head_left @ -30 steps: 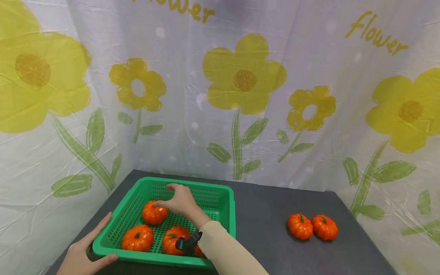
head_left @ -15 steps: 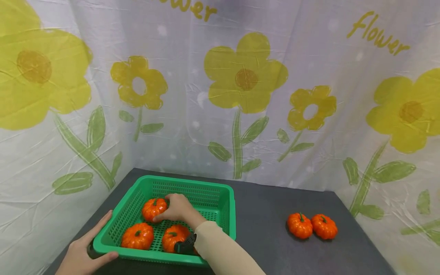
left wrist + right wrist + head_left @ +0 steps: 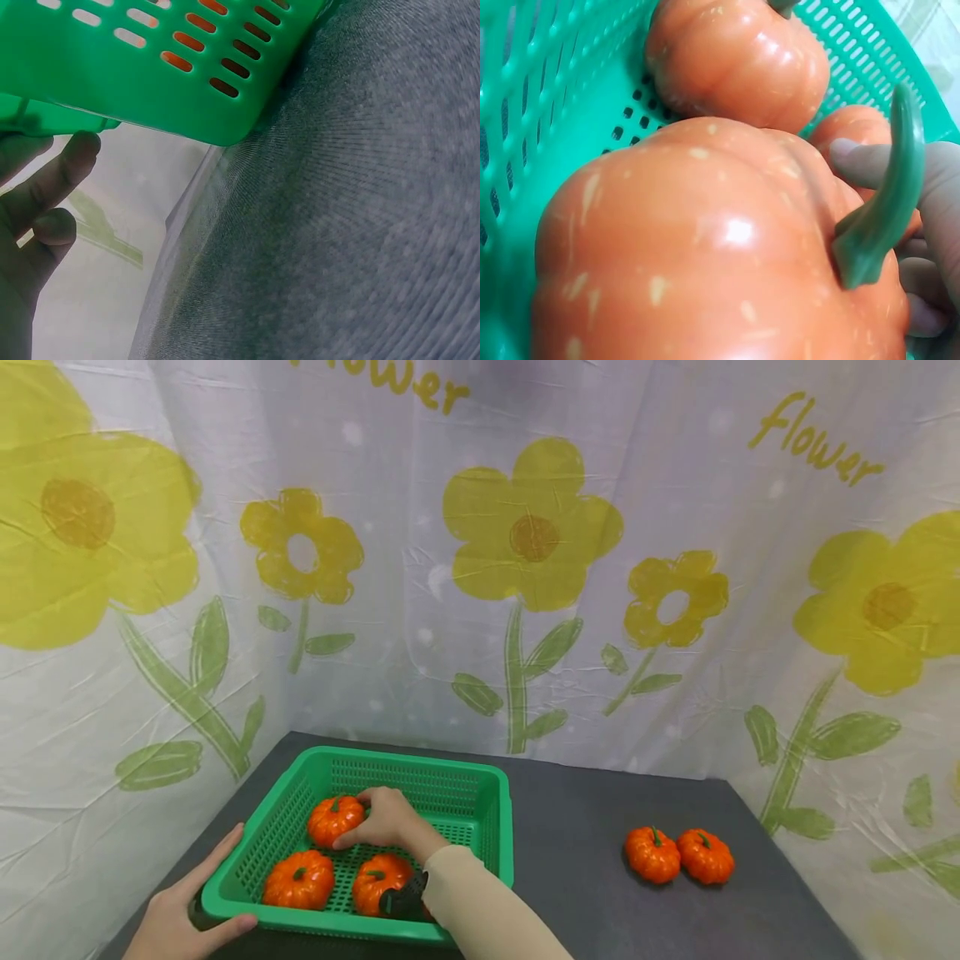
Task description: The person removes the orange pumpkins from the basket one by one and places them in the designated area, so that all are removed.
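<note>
A green perforated plastic basket [image 3: 501, 852] holds several orange toy pumpkins with green stems. Inside, at its back left, my right hand [image 3: 388, 820] grips a pumpkin [image 3: 333, 822] from the right side, the thumb on the near side and the fingers behind. That same pumpkin [image 3: 853, 124] is mostly hidden in the right wrist view. Closer to the front lie a left pumpkin [image 3: 298, 880] and a middle pumpkin [image 3: 378, 878]; my right wrist partly covers the middle one. My left hand [image 3: 180, 902] rests with fairly straight fingers and thumb along the basket's front left corner.
Two more pumpkins, one [image 3: 653, 855] beside the other [image 3: 706, 857], sit close together to the right of the basket on the dark grey tabletop [image 3: 570, 827]. A white curtain [image 3: 405, 693] with painted yellow flowers surrounds the table's back and sides.
My right hand has lowered from above the back left pumpkin to its right side and taken hold of it. Between half a second ago and now, little moves. The left hand stays at the basket's corner.
</note>
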`<action>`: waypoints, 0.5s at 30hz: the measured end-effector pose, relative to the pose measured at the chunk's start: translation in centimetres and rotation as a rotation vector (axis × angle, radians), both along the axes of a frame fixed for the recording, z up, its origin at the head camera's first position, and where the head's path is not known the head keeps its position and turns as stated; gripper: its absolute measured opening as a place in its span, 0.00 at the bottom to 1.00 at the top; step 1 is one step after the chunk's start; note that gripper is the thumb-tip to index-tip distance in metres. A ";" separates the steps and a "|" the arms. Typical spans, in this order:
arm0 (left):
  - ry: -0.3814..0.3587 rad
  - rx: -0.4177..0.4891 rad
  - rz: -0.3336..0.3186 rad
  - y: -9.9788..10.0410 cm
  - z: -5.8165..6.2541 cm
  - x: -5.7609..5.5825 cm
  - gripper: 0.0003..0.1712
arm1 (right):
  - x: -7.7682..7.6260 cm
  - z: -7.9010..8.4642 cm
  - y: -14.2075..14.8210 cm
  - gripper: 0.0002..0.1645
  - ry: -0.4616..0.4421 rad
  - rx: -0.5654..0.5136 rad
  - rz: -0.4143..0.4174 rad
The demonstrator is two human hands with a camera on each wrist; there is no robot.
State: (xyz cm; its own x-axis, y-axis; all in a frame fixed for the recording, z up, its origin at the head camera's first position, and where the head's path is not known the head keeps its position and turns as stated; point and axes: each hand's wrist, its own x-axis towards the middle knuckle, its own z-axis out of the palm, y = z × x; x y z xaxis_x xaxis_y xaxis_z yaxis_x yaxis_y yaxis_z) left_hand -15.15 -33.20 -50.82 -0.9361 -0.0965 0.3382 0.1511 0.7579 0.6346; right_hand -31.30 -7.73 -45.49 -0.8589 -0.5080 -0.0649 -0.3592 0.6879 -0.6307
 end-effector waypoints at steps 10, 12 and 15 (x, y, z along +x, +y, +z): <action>-0.016 -0.005 0.003 0.1 0.1 0.2 0.60 | 0.0 0.1 -0.1 0.44 0.007 -0.017 -0.029; -0.016 -0.006 0.004 0.0 0.1 0.2 0.60 | 0.0 0.2 0.0 0.43 0.019 -0.019 -0.042; 0.003 -0.001 0.003 0.1 0.1 0.2 0.60 | -0.2 0.3 0.0 0.44 0.031 -0.024 -0.064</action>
State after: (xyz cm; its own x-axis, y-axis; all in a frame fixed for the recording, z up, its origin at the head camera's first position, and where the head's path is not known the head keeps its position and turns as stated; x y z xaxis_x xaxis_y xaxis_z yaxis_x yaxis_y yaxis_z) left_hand -14.98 -33.08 -50.68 -0.9350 -0.0989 0.3406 0.1506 0.7589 0.6336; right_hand -31.47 -7.73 -45.16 -0.8909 -0.4534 -0.0261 -0.3348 0.6945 -0.6368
